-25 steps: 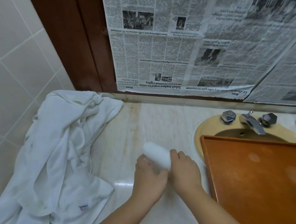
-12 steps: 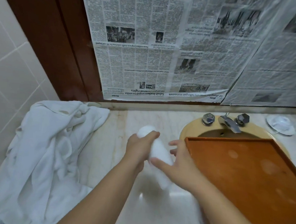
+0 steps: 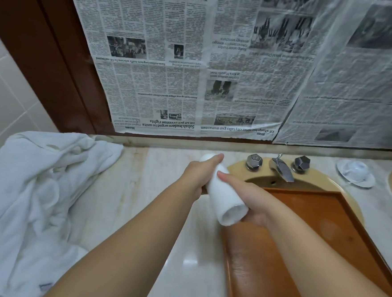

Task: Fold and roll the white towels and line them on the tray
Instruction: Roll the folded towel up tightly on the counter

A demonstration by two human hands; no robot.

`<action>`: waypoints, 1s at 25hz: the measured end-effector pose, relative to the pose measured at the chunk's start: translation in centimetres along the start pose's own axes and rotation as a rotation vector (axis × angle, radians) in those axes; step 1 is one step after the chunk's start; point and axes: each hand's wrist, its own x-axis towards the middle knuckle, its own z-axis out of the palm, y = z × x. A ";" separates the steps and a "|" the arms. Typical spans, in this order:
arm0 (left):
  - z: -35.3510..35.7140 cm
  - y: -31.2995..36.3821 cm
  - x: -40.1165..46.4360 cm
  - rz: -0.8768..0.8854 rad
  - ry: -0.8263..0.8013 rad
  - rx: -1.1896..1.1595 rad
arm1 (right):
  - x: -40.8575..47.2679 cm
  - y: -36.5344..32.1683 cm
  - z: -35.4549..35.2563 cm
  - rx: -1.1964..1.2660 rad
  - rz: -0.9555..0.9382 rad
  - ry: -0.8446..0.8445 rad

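A tightly rolled white towel (image 3: 224,200) is held in the air over the left edge of the brown wooden tray (image 3: 319,229), its open end facing me. My left hand (image 3: 199,174) grips its far end, fingers curled over the top. My right hand (image 3: 247,196) grips the near part from the right side, thumb across the roll. A heap of loose white towels (image 3: 36,195) lies on the counter at the left. The tray lies over the sink and holds nothing.
The marble counter (image 3: 136,190) runs under my arms. A beige sink (image 3: 303,186) with a chrome tap (image 3: 281,169) and two knobs sits behind the tray. A white soap dish (image 3: 355,173) stands at the right. Newspaper (image 3: 196,67) covers the wall.
Both hands lifted the rolled towel off the counter and carried it right toward the tray's left edge. The roll now points away from me.
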 end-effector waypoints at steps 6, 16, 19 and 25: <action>2.2 -5.3 -0.8 -0.025 -0.008 0.240 | 4.7 3.4 -3.5 -0.211 0.025 0.218; 2.5 -12.8 -1.9 -0.128 -0.082 0.369 | 9.7 9.0 -4.5 -0.407 -0.065 0.365; 2.8 -13.7 -2.0 -0.128 -0.080 0.367 | 9.9 9.0 -4.7 -0.424 -0.109 0.376; 3.9 -14.7 -2.1 -0.084 -0.046 0.376 | 10.0 8.4 -5.3 -0.614 -0.103 0.388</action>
